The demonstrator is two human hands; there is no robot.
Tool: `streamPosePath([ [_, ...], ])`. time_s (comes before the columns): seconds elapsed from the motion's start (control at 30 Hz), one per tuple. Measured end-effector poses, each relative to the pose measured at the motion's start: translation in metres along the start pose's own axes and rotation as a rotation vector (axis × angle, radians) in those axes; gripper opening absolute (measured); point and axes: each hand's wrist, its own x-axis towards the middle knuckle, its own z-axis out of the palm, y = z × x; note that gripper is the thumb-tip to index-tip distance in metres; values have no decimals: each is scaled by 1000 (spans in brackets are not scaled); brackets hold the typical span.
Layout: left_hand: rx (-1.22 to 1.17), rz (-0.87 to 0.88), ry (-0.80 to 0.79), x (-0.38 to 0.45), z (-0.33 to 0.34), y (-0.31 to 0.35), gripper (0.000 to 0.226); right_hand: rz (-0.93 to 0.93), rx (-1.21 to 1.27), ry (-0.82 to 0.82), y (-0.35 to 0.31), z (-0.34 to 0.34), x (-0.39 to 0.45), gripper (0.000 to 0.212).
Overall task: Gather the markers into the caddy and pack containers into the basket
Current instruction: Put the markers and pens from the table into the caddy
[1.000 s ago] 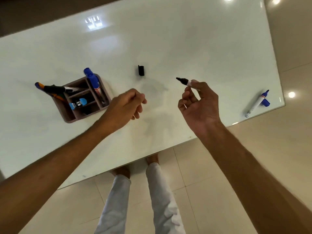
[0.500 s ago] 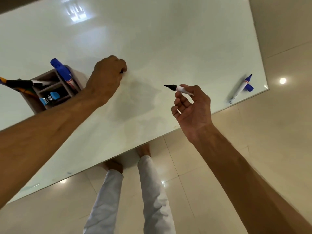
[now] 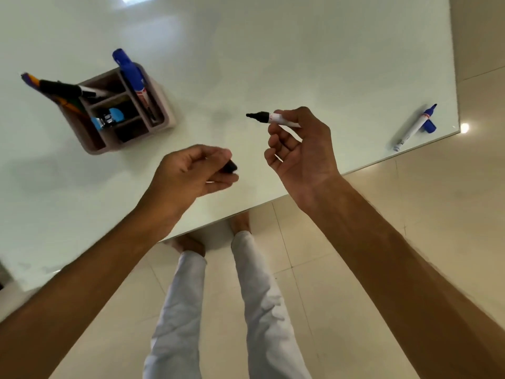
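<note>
Cap in my left hand, open black marker in my right, both hovering over the table's lower edge.

I am seeing my left hand (image 3: 191, 173), which half a second ago was reaching out to the black cap on the white table (image 3: 273, 50), now drawn back toward frame centre with its fingers pinching that cap (image 3: 230, 167). My right hand (image 3: 300, 149) is gripping the uncapped black marker (image 3: 269, 118), tip pointing left, just as before. In the upper left the caddy (image 3: 164, 116) is holding a blue marker (image 3: 131, 75) upright in its right compartment, a black marker (image 3: 65, 88) leaning out left, and something light blue in the middle. Another blue marker (image 3: 415, 127) is lying at the table's right edge.
</note>
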Motion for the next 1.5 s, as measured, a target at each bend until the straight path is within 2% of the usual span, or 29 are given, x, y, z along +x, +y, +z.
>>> streamPosePath([
  [0.07, -282, -15, 65, -5, -10, 10, 27, -25, -66, -20, 5, 15, -7, 11],
  [0.13, -368, 47, 113, -5, -20, 22, 30, -73, -130, -19, 7, 28, -16, 12],
  [0.23, -376, 159, 130, -11, -40, 38, 25, -147, -176, -57, 12, 51, -29, 15],
  [0.3, -350, 191, 145, -15, -49, 45, 31, -183, -176, -99, 13, 62, -36, 16],
  [0.53, -309, 258, 167, -38, -80, 53, 34, -223, -232, -159, 25, 94, -50, 13],
  [0.63, -308, 277, 157, -47, -88, 47, 28, -231, -267, -172, 35, 103, -53, 13],
  [0.77, -332, 282, 173, -54, -98, 39, 19, -224, -257, -159, 48, 111, -55, 28],
  [0.87, -373, 273, 196, -60, -107, 34, 25, -223, -249, -151, 60, 117, -57, 33],
  [0.97, -352, 271, 187, -64, -111, 28, 36, -256, -365, -176, 72, 122, -60, 28],
  [1.03, -338, 261, 196, -67, -115, 22, 37, -284, -502, -222, 78, 126, -63, 19],
  [1.1, -341, 248, 219, -69, -119, 16, 35, -253, -604, -289, 78, 133, -64, 18],
  [1.23, -486, 221, 265, -78, -123, 6, 29, -238, -778, -364, 74, 151, -62, 29],
  [1.33, -652, 201, 297, -79, -117, 7, 23, -318, -762, -361, 81, 158, -64, 30],
  [1.5, -733, 242, 306, -77, -112, 15, 33, -421, -778, -386, 79, 164, -60, 25],
])
